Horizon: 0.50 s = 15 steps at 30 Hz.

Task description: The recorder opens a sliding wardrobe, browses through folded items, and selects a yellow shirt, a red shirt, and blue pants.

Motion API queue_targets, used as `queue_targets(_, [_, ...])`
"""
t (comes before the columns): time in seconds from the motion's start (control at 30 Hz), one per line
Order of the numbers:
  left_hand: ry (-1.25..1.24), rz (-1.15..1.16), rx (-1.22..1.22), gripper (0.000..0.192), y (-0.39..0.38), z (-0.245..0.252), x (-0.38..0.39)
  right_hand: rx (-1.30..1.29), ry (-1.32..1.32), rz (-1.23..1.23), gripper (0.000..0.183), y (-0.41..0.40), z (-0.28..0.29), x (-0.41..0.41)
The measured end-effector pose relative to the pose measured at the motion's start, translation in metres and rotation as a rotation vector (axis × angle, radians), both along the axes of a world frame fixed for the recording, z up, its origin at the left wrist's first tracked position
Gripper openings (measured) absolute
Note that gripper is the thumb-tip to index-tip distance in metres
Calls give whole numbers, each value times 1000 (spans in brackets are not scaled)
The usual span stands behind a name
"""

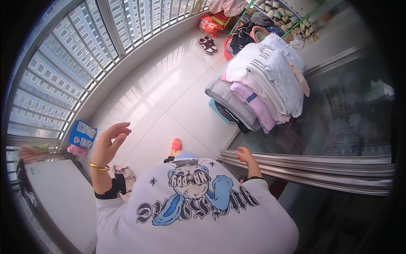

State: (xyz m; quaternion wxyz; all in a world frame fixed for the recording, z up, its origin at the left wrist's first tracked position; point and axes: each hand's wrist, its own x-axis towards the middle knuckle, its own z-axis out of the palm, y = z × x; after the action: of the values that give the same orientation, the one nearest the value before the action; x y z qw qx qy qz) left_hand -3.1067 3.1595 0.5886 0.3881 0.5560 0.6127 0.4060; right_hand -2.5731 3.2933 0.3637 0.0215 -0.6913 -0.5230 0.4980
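Note:
My left hand (111, 141), with a gold bangle (100, 166) at the wrist, is raised over the tiled floor and holds nothing. Its thumb stands apart from the curled fingers. On the other side, my right hand (245, 156) is also without a load, its fingers spread, beside the metal frame of a sliding glass door (304, 162); whether it touches the frame I cannot tell. Ahead and to the right rises a pile of folded laundry (269, 73), with a grey textured blanket (234, 98) and a lilac garment (253, 101). A light-blue container (219, 111) partly shows beneath the pile.
Barred windows (79, 41) line the left. A white-topped appliance (60, 203) stands at lower left, near a blue box (82, 133) and a pink bottle (77, 150). Sneakers (207, 45), a red basin (227, 50) and a shoe rack (282, 16) are at the far end.

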Motion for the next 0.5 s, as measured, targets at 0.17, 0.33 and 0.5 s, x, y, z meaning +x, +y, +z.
queue_targets(0.17, [-23,28,17,36,80,13,-36,364,109,199,49,132,17,-93])
queue_targets(0.33, [-30,-66,-133,39,157,10,-78,366,51,191,48,199,13,-131])
queue_targets(0.5, [33,-110,-133,47,255,-3,-160,371,-85,104,43,234,1,-151])
